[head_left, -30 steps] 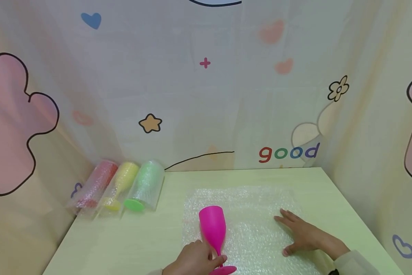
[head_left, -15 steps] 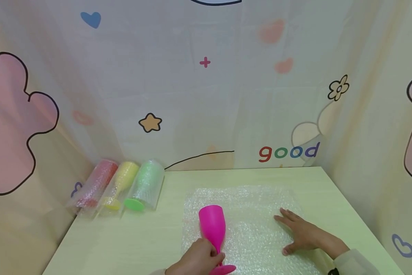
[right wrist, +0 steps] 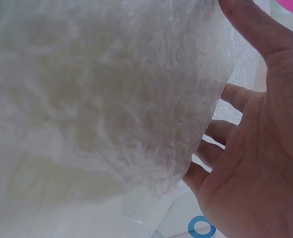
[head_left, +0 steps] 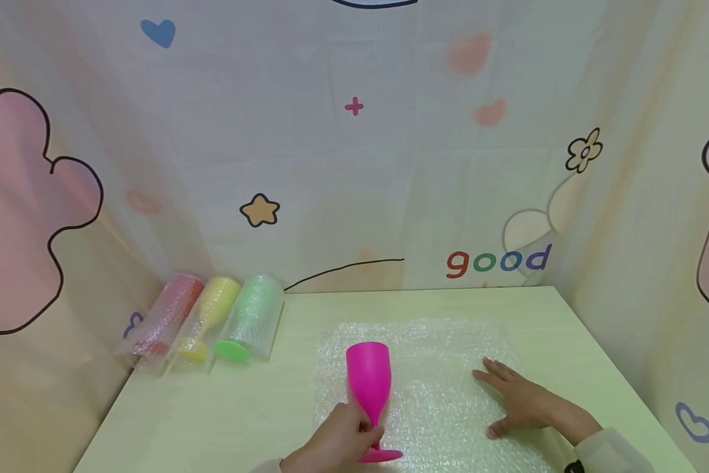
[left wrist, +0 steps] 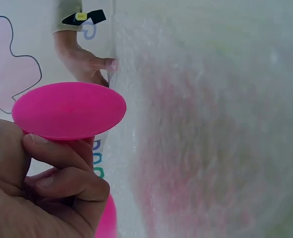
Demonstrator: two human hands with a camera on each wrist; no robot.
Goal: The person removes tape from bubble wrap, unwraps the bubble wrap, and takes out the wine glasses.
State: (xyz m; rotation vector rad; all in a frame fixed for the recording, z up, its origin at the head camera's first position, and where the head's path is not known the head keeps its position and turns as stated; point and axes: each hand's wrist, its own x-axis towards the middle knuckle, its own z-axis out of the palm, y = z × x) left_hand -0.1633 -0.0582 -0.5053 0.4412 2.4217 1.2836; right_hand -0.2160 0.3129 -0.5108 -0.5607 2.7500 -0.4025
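Note:
A bright pink plastic goblet (head_left: 368, 378) is in my left hand (head_left: 339, 433), which grips its thin stem just above the foot. Its bowl points away from me, over the left part of a bubble wrap sheet (head_left: 437, 387). The left wrist view shows the underside of the goblet's round foot (left wrist: 69, 110), with curled fingers (left wrist: 72, 183) below it. My right hand (head_left: 526, 407) lies with spread fingers at the right side of the sheet. In the right wrist view its fingertips meet the bubble wrap (right wrist: 111, 99).
Three goblets wrapped in bubble wrap lie side by side at the table's back left: a red one (head_left: 173, 309), a yellow one (head_left: 217, 305) and a green one (head_left: 253, 315). A printed curtain (head_left: 342, 164) encloses the pale table (head_left: 242, 407) at the back and sides.
My left hand has lifted the pink goblet slightly, and its bowl and foot now sit higher in the head view. The goblet looks more upright. My right hand stays where it was.

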